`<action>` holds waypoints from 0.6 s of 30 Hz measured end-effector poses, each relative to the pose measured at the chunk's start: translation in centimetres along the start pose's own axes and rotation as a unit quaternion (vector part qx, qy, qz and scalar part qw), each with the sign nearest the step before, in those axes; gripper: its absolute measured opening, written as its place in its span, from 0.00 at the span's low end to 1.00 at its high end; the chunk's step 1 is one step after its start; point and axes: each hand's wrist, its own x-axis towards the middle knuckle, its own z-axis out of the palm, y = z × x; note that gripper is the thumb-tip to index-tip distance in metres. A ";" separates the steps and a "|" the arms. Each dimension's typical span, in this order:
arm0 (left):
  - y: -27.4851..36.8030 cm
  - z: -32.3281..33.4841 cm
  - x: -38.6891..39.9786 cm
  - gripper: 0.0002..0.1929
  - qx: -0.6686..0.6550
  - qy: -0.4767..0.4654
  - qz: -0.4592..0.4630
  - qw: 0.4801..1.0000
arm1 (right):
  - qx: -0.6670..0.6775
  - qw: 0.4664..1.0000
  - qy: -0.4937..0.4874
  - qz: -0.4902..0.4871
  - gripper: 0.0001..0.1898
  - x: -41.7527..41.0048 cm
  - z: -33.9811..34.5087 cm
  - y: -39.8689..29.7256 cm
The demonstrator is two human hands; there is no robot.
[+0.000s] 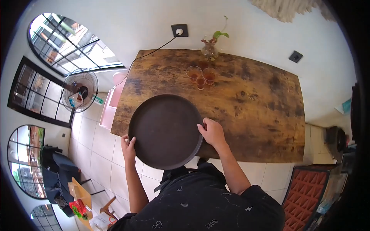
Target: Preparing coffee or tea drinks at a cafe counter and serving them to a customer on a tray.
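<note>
A round dark brown serving tray (166,131) is held level before my body, its far part over the left front of a wooden table (254,115). My left hand (129,147) grips the tray's left rim, thumb on the upper side. On the opposite rim my right hand (212,132) has its hold, thumb also on top. Nothing lies on the tray. Beyond it, three clear cups with reddish-brown liquid stand close together on the table: a left cup (193,72), a right cup (209,75) and a smaller front cup (200,83).
A glass vase with a plant (209,49) stands at the table's back edge. From a wall socket (179,30) a black cable crosses the table's back left corner. Left of the table are a pink plastic piece of furniture (108,111) and a fan (81,91). A red-patterned cabinet (306,190) stands right.
</note>
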 end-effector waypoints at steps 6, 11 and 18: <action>6.9 2.0 -6.7 0.25 -0.253 -0.222 -0.057 0.940 | 0.202 0.976 0.054 0.061 0.09 -12.1 -3.7 5.6; 8.5 6.0 -10.6 0.33 -0.301 -0.440 -0.080 0.842 | 0.567 0.777 0.249 0.115 0.14 -25.3 -5.0 6.3; 6.3 12.8 -19.8 0.30 -0.303 -0.602 -0.242 0.698 | 0.733 0.582 0.287 0.204 0.32 -43.0 -7.8 2.0</action>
